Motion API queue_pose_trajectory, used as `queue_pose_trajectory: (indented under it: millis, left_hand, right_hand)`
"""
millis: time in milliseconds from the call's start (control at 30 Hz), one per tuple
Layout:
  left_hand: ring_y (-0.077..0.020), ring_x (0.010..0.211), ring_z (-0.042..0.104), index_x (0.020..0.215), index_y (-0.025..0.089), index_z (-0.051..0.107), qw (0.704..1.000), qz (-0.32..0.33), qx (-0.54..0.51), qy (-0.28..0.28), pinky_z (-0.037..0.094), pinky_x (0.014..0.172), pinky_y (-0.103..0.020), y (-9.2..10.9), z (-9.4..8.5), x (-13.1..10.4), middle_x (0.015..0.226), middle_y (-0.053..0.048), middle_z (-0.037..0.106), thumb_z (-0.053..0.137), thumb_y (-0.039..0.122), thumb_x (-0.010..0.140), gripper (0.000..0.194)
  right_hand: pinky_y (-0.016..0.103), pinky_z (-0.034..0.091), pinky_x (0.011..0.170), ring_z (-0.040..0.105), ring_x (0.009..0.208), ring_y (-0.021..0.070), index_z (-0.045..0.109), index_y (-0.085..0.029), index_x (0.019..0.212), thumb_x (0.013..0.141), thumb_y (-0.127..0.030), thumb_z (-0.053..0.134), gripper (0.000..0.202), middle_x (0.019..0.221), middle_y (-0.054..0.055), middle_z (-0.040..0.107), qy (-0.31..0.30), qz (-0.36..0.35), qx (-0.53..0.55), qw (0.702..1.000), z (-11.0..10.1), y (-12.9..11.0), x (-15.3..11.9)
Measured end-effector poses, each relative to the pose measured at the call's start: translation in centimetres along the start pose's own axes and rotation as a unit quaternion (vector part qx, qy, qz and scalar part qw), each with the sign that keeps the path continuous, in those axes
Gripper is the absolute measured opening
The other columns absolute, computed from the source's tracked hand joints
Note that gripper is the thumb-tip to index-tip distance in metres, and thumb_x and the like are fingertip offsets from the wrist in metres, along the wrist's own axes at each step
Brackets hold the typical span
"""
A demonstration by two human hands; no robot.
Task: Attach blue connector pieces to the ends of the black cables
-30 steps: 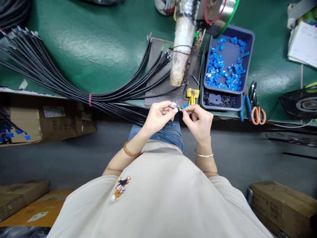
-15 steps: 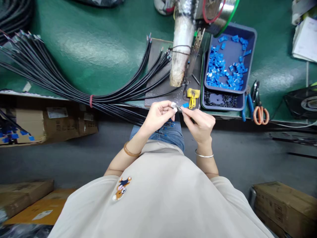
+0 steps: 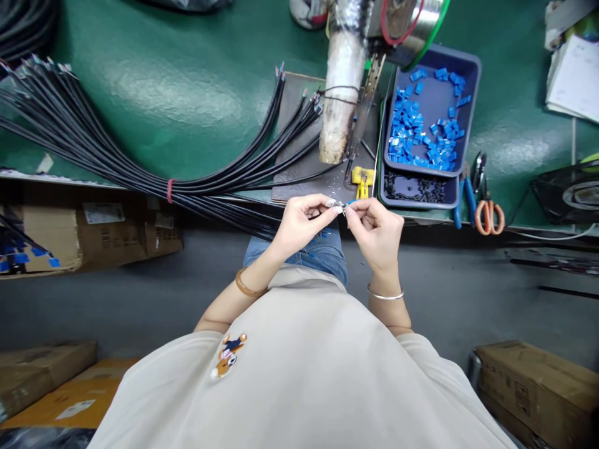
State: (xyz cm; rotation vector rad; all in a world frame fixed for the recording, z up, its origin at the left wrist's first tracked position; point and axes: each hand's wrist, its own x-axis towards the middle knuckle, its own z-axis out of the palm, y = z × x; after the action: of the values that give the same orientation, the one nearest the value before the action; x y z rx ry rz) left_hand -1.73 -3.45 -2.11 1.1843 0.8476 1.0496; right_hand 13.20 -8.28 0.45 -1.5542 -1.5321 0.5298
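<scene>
Both hands are working at the near edge of the desk [image 3: 168, 106], above the lap. Left hand [image 3: 302, 218] is pinching a small part [image 3: 344, 207] between thumb and fingers; something whitish is showing at its fingertips, nature unclear. Right hand [image 3: 380, 227] is pinching the same spot from the other side, thumb against forefinger, other fingers curling in. Fingertips are nearly meeting; exact shape of the part is too small to tell. A bit of blue is showing just beyond, beside the right fingertips.

A bundle of black cables [image 3: 199, 185] is lying across the desk to the left, a red band [image 3: 170, 190] gathering it. Some cables are fanning onto a dark mat [image 3: 309, 190]; others are running past the desk edge behind the left hand, blue tips showing over the jeans.

A yellow object [image 3: 362, 178] is sitting just ahead of the right hand. A pale wrapped tube [image 3: 339, 106] is pointing down over the mat. To the right, an upper tray [image 3: 435, 100] is holding loose blue pieces [image 3: 405, 125], overlapping a lower tray of small black bits [image 3: 416, 189]. Blue-handled pliers [image 3: 470, 199] and orange-handled scissors [image 3: 489, 218] are lying beside the trays, overhanging the edge.
</scene>
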Motion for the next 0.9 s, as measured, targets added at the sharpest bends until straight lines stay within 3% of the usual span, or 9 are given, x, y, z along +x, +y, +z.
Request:
queue_pose_trajectory:
  millis: [233, 333, 433, 500, 567, 633, 733, 900]
  left_hand:
    - [-0.0086, 0.066, 0.064, 0.078, 0.012, 0.074, 0.999, 0.024, 0.003, -0.037, 0.052, 0.064, -0.018, 0.4, -0.4, -0.3, 0.075, -0.003, 0.073, 0.078, 0.025, 0.072, 0.015]
    - [-0.0092, 0.068, 0.064, 0.077, 0.012, 0.073, 0.999, 0.03, 0.023, -0.021, 0.053, 0.068, -0.018, 0.6, -0.3, -0.3, 0.075, -0.003, 0.072, 0.075, 0.023, 0.074, 0.012]
    - [-0.0075, 0.065, 0.06, 0.073, 0.012, 0.07, 0.998, 0.041, 0.044, -0.003, 0.05, 0.064, -0.017, 0.6, -0.2, 0.1, 0.071, -0.001, 0.068, 0.072, 0.022, 0.075, 0.01]
    - [-0.0063, 0.062, 0.056, 0.071, 0.012, 0.068, 0.998, 0.048, 0.046, 0.001, 0.047, 0.061, -0.016, 0.5, -0.1, 0.4, 0.068, 0.001, 0.064, 0.071, 0.021, 0.075, 0.01]
    - [-0.0052, 0.059, 0.052, 0.07, 0.013, 0.066, 0.998, 0.047, 0.039, 0.0, 0.044, 0.057, -0.015, 0.4, 0.0, 0.6, 0.065, 0.002, 0.06, 0.07, 0.02, 0.076, 0.011]
    - [-0.0045, 0.057, 0.049, 0.072, 0.013, 0.066, 0.998, 0.042, 0.037, -0.006, 0.041, 0.055, -0.015, 0.3, 0.0, 0.8, 0.064, 0.003, 0.056, 0.069, 0.021, 0.078, 0.011]
    - [-0.0045, 0.058, 0.047, 0.075, 0.014, 0.066, 0.998, 0.041, 0.038, -0.011, 0.039, 0.056, -0.016, 0.0, 0.0, 1.0, 0.065, 0.002, 0.054, 0.067, 0.023, 0.082, 0.012]
    - [-0.0041, 0.054, 0.041, 0.07, 0.014, 0.062, 0.999, 0.025, 0.023, 0.004, 0.035, 0.052, -0.018, 0.0, 0.2, 1.9, 0.061, 0.003, 0.049, 0.069, 0.025, 0.081, 0.017]
  right_hand:
    - [0.018, 0.038, 0.045, 0.05, 0.047, 0.0046, 0.059, -0.019, 0.079, 0.089, -0.034, 0.063, 0.018, 0.057, -0.007, 0.054, -0.087, 0.046, 0.181, 0.979, -0.1, 1.1, 0.4]
    - [0.018, 0.037, 0.042, 0.049, 0.044, 0.005, 0.06, -0.02, 0.08, 0.089, -0.036, 0.062, 0.018, 0.056, -0.007, 0.051, 0.005, 0.012, 0.198, 0.98, -0.5, 1.3, 0.5]
    - [0.02, 0.036, 0.04, 0.049, 0.043, 0.0061, 0.06, -0.024, 0.101, 0.091, -0.033, 0.06, 0.014, 0.058, -0.008, 0.053, 0.135, -0.035, 0.177, 0.974, -0.9, 0.9, 0.5]
    - [0.02, 0.038, 0.039, 0.051, 0.041, 0.0059, 0.056, -0.026, 0.112, 0.094, -0.028, 0.056, 0.018, 0.067, -0.006, 0.063, 0.164, -0.044, 0.134, 0.976, -0.9, 0.8, 0.3]
    - [0.022, 0.048, 0.045, 0.061, 0.047, 0.0076, 0.057, -0.026, 0.111, 0.095, -0.023, 0.054, 0.016, 0.082, -0.003, 0.072, 0.152, -0.06, 0.061, 0.985, -0.8, 0.9, 0.2]
    - [0.026, 0.059, 0.061, 0.073, 0.069, 0.0135, 0.061, -0.025, 0.101, 0.092, -0.02, 0.06, 0.011, 0.093, 0.0, 0.075, 0.124, -0.118, -0.008, 0.985, -0.5, 1.2, 0.2]
    - [0.032, 0.062, 0.081, 0.074, 0.096, 0.0185, 0.062, -0.022, 0.092, 0.087, -0.016, 0.064, 0.008, 0.107, 0.004, 0.075, 0.088, -0.208, -0.056, 0.973, 0.2, 1.8, 0.4]
    - [0.031, 0.061, 0.081, 0.074, 0.093, 0.0167, 0.057, -0.022, 0.086, 0.087, -0.013, 0.06, 0.01, 0.113, 0.006, 0.074, 0.093, -0.205, -0.053, 0.973, 1.2, 2.1, 1.0]
